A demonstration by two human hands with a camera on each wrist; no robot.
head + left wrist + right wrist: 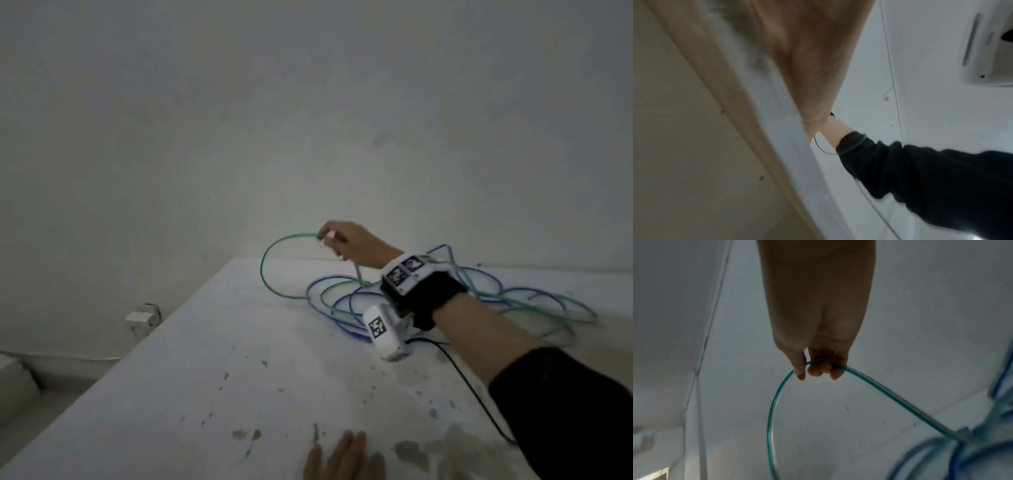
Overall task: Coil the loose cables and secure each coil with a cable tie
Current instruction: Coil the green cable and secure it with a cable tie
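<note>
A green cable [270,251] is lifted in an open arc above the far part of the table, its raised stretch pinched at the top while both ends of the arc run down into a loose heap. A blue cable [317,298] is spread flat on the surface in several overlapping loops, tangled with further green loops. The heap is left uncoiled and untied; no tie is seen around it.

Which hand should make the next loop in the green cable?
Right, probably. The right hand already grips the green cable lifted above the table; the left hand lies flat at the near edge, away from the pile.
</note>
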